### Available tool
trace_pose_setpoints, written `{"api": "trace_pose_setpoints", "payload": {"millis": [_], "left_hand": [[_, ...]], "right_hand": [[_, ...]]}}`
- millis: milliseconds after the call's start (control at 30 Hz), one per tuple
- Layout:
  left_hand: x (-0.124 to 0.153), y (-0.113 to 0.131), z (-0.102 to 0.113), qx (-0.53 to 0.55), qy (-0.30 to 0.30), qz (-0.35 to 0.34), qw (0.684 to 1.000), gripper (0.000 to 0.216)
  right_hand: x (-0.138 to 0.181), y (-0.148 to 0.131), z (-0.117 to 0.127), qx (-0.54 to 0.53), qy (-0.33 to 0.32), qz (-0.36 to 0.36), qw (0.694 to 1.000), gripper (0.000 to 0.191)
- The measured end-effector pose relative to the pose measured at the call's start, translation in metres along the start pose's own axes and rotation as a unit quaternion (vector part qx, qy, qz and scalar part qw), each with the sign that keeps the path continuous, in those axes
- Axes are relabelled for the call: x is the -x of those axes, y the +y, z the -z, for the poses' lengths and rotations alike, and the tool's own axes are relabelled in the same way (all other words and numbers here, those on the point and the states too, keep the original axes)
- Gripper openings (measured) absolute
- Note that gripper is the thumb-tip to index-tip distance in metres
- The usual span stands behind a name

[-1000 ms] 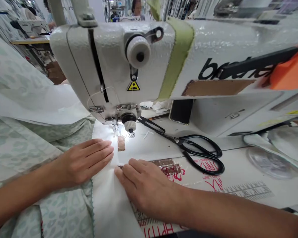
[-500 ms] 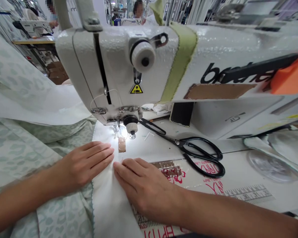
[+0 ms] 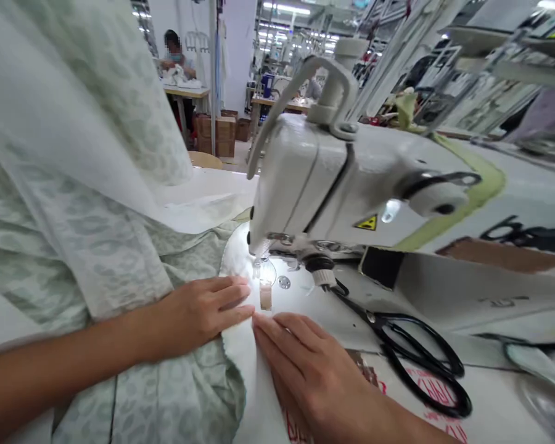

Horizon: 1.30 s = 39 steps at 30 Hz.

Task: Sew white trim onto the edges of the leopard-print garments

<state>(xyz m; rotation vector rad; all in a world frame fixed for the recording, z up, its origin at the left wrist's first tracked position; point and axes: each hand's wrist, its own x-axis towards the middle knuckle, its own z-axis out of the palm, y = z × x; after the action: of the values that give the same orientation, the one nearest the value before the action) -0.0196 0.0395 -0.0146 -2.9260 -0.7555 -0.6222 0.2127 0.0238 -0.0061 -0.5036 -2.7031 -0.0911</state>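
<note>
My left hand [image 3: 203,311] lies flat with fingers stretched out on the pale green patterned fabric [image 3: 120,259], its fingertips at the edge of a white cloth strip [image 3: 252,376]. My right hand [image 3: 319,376] also lies flat, palm down, on the right side of that white strip. Both sets of fingertips nearly meet just in front of the lit needle and presser foot [image 3: 261,271] of the white sewing machine [image 3: 351,185]. A small brown tape patch [image 3: 265,297] sits on the bed below the needle.
Black scissors [image 3: 416,357] lie on the table right of my right hand. More green and white fabric is heaped high at the left. Red printed markings show on the table by my right wrist. Other people sit at worktables far behind.
The view has swung left and up, so the machine now appears to the right. Both hands have edged closer to the needle and stay flat on the cloth.
</note>
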Motion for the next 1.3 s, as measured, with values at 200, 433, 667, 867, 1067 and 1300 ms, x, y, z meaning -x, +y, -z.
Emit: {"api": "trace_pose_setpoints", "payload": {"millis": [200,433,667,867,1067,1300], "left_hand": [[-0.002,-0.029,-0.005,0.031,-0.002,-0.017,0.999,0.031],[-0.009,-0.061,-0.013,0.039,0.023,-0.044,0.998,0.033],[-0.020,-0.023,-0.003,0.023,0.048,-0.085,0.995,0.026],[-0.017,0.011,-0.001,0.007,0.029,-0.013,0.999,0.020],[-0.017,0.023,0.000,-0.058,0.032,0.011,0.998,0.023],[-0.006,0.006,0.009,-0.009,0.007,-0.042,0.999,0.028]], "right_hand": [[-0.013,0.013,-0.007,0.023,-0.010,-0.010,1.000,0.032],[-0.020,0.026,-0.009,0.028,-0.074,-0.067,0.995,0.035],[-0.014,0.026,-0.019,0.013,-0.038,-0.108,0.993,0.024],[-0.014,0.027,-0.021,-0.002,-0.020,-0.111,0.994,0.032],[-0.016,0.032,-0.017,-0.065,-0.023,-0.123,0.990,0.031],[-0.016,0.039,-0.010,-0.145,-0.023,-0.159,0.976,0.032]]}}
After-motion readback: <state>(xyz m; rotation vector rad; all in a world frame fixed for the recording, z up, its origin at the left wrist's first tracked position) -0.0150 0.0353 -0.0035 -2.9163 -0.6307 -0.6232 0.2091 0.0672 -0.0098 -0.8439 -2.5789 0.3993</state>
